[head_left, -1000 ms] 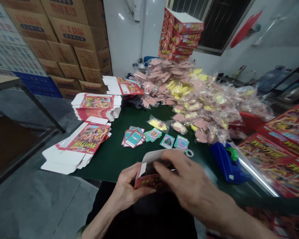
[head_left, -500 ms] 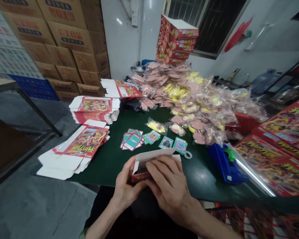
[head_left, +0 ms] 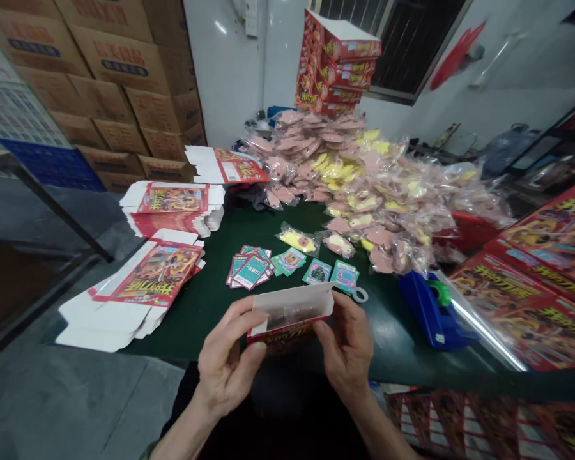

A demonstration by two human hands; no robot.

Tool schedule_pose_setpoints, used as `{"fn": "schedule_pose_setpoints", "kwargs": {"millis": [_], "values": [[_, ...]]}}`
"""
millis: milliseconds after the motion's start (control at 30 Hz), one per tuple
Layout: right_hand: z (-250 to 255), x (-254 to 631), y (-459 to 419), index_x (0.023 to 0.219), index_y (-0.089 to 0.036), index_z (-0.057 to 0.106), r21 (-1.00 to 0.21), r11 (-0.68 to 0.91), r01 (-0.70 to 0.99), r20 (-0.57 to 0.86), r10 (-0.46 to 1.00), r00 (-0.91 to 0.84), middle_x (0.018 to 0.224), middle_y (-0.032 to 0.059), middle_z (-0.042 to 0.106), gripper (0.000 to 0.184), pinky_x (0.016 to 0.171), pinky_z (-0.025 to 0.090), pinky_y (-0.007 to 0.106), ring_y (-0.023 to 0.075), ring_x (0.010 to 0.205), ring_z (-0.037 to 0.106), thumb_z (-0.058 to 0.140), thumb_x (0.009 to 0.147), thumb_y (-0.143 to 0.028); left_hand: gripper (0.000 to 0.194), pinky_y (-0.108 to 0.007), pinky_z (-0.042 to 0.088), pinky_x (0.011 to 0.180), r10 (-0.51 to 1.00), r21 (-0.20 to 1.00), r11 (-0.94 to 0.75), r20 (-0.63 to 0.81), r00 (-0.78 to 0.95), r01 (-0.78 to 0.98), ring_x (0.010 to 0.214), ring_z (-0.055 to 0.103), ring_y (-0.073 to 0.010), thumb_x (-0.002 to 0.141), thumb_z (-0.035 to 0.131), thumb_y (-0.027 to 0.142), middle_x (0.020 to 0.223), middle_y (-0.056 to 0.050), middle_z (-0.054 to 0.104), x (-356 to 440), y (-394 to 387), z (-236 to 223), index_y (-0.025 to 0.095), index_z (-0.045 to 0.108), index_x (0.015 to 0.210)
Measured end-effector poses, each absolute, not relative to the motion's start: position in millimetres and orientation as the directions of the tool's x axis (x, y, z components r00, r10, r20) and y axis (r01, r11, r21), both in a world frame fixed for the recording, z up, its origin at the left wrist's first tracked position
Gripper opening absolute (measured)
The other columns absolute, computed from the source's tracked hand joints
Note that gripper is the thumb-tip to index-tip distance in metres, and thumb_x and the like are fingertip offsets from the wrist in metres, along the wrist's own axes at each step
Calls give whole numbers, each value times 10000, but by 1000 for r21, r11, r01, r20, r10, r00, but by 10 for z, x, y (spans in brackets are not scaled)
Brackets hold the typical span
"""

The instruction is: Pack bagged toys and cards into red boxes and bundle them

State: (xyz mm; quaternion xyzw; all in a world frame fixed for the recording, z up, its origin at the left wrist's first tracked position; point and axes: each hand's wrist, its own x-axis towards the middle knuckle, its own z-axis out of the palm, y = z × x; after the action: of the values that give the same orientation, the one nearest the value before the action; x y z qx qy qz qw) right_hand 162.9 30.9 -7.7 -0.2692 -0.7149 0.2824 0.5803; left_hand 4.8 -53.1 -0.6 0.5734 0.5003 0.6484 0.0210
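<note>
I hold a small red printed carton (head_left: pixel 287 319) with its white lid flap open, just in front of the green table's (head_left: pixel 211 300) near edge. My left hand (head_left: pixel 227 361) grips the carton's left end, thumb along its front. At the right end, my right hand (head_left: pixel 347 348) pinches it with fingers curled round. Dark contents show inside the carton, too dim to name. Past it on the table lie small trading cards (head_left: pixel 252 267) and two bagged toys (head_left: pixel 298 239).
Stacks of flat unfolded cartons (head_left: pixel 144 281) lie at the left. A big heap of bagged pink and yellow toys (head_left: pixel 359 185) fills the back. A blue tape dispenser (head_left: pixel 431 310) sits right, beside red boxes (head_left: pixel 531 287). Cardboard cases (head_left: pixel 115 83) line the left wall.
My right hand has come off the top of the carton and now grips its right end. The carton is lifted and tilted so its open inside faces me.
</note>
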Motion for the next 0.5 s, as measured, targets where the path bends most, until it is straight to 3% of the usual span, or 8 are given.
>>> {"fn": "schedule_pose_setpoints", "kwargs": {"millis": [200, 333, 400, 500], "values": [[2, 1683, 431, 1086, -272, 566, -584, 811, 35, 770, 568, -291, 1078, 69, 518, 317, 764, 505, 359, 196, 965, 552, 520, 820, -106, 167, -211, 520, 740, 650, 774, -475, 629, -426, 419, 868, 658, -148, 770, 610, 89, 995, -41, 687, 27, -532, 219, 202, 699, 856], [148, 1749, 405, 957, -251, 598, -608, 794, 0, 746, 572, -340, 1098, 67, 564, 241, 763, 510, 353, 193, 955, 582, 499, 823, -77, 141, -200, 512, 707, 662, 827, -530, 541, -519, 185, 855, 637, -136, 770, 620, 88, 973, -42, 656, 108, -443, 189, 193, 682, 841], [195, 1753, 372, 996, -249, 575, -669, 742, -41, 715, 627, -308, 1007, 55, 606, 248, 749, 520, 325, 179, 908, 605, 505, 824, -86, 201, -219, 511, 736, 672, 828, -560, 477, -566, 32, 859, 626, -128, 778, 618, 94, 973, -37, 639, 143, -412, 171, 212, 644, 939], [233, 1749, 339, 1187, -257, 482, -750, 658, -71, 650, 713, -262, 973, 46, 612, 399, 728, 534, 290, 165, 861, 622, 539, 816, -122, 376, -222, 510, 744, 736, 839, -535, 402, -545, -103, 826, 617, -106, 794, 607, 101, 982, -30, 626, 132, -417, 177, 257, 551, 1131]]}}
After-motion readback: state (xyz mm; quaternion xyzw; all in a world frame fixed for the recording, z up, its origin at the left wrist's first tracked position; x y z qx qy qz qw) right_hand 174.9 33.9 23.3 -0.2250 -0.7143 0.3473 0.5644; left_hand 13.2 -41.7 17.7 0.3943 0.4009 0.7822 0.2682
